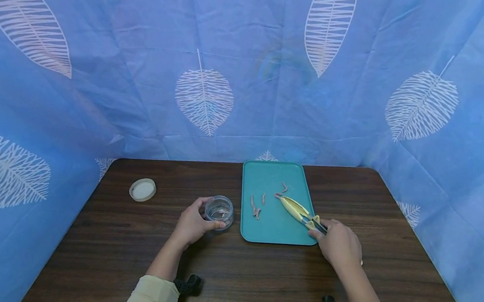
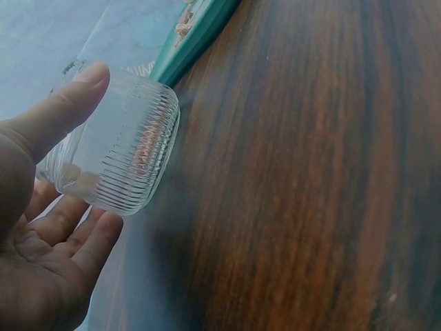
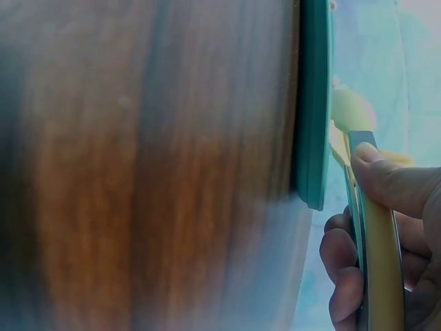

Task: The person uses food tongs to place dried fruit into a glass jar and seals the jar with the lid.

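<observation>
My left hand (image 1: 194, 225) holds a small clear glass jar (image 1: 219, 208) between thumb and fingers, just left of the teal tray (image 1: 274, 231). Through the jar's ribbed wall (image 2: 134, 162), something pinkish shows near the bottom in the left wrist view. In my right hand (image 1: 341, 243) are yellow-ended tongs (image 1: 293, 207) with metal handles, gripped with the thumb along one arm. The tongs reach over the tray's right half, their tips at a small pinkish, worm-like piece (image 1: 277, 195). Several similar pieces (image 1: 252, 202) lie on the tray.
A round pale lid (image 1: 142, 190) lies on the dark wooden table (image 1: 244, 283) at the far left. Behind the table's back edge hangs a blue cloth (image 1: 255, 107) with white leaf prints, which also runs along both sides.
</observation>
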### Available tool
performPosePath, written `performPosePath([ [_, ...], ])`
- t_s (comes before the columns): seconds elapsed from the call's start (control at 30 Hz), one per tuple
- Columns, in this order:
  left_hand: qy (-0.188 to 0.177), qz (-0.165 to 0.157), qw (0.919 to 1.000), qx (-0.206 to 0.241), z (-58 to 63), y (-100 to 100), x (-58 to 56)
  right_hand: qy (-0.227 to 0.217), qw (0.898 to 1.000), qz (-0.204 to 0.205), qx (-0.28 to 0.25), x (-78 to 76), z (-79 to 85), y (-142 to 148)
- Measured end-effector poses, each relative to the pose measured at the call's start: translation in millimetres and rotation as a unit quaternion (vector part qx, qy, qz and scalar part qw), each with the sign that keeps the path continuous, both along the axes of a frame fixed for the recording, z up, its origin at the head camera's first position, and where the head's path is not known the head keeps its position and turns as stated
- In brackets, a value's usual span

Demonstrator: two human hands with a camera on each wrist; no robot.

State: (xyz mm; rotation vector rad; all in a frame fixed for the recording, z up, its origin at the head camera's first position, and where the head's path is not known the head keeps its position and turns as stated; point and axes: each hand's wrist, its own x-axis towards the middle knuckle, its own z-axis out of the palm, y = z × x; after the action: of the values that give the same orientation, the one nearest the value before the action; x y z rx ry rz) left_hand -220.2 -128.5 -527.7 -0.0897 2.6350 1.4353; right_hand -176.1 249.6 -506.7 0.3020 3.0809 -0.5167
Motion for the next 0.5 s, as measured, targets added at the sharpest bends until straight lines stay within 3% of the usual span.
performPosePath([
  [0.5, -0.001, -0.002, 1.0, 0.008, 1.0, 0, 1.3, -0.016, 1.0, -0.008, 0.0, 6.0, 12.8, -7],
])
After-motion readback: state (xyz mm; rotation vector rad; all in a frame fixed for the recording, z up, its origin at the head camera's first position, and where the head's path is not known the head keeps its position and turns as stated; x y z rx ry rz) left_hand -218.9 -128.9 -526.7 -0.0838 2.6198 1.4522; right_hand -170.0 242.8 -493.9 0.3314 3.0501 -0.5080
